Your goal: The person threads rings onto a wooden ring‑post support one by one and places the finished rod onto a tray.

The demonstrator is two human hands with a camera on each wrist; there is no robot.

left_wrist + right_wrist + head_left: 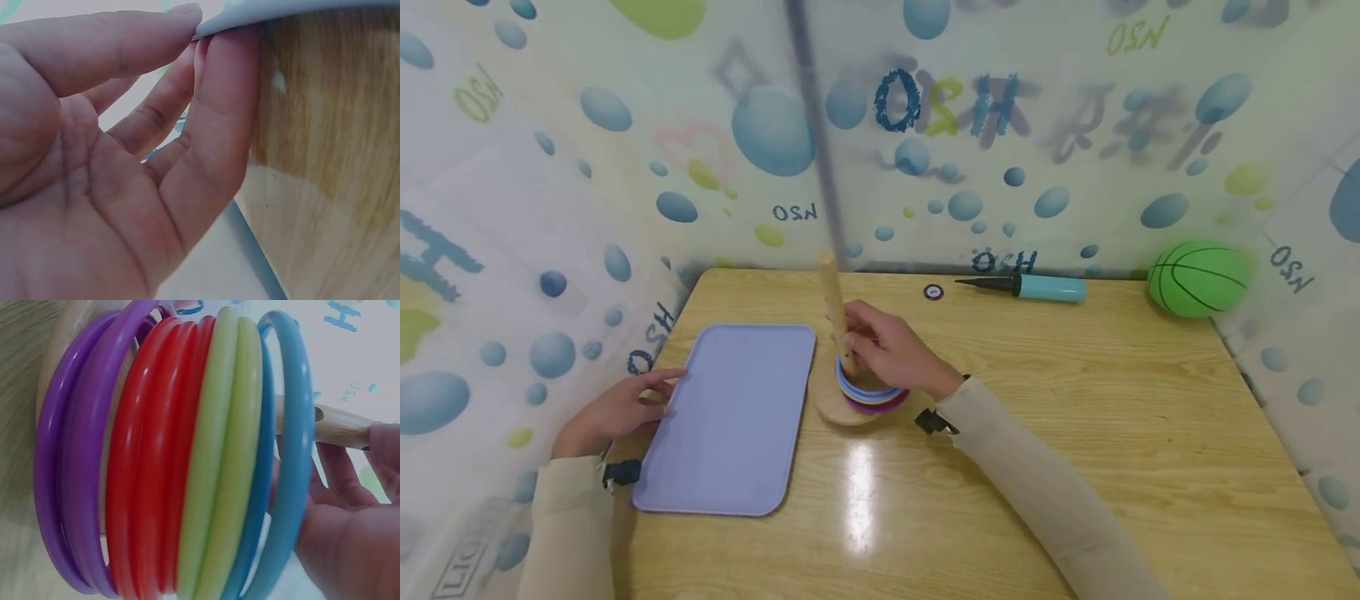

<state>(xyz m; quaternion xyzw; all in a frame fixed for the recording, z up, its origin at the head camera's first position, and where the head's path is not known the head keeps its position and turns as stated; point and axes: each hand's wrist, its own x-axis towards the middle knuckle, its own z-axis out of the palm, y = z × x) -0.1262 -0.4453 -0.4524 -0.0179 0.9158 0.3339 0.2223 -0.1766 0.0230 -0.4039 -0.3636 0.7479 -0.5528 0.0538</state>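
Observation:
Toward the right of the tray, my right hand (898,354) grips the upright wooden post (832,292) of a ring-toss stand, above its rings. The round wooden base (831,404) rests on the table. Stacked around the post in the right wrist view are purple rings (81,469), red rings (153,462), yellow-green rings (219,462) and blue rings (297,425). A light blue rectangular tray (730,417) lies left of the stand. My left hand (613,412) pinches its left rim, thumb above and fingers beneath in the left wrist view.
Along the back of the wooden table (1112,400) lie a small dark round disc (933,292) and a turquoise hand pump (1051,288) with a black nozzle. A green ball (1199,279) sits at the back right corner. Patterned walls (1037,167) border the table.

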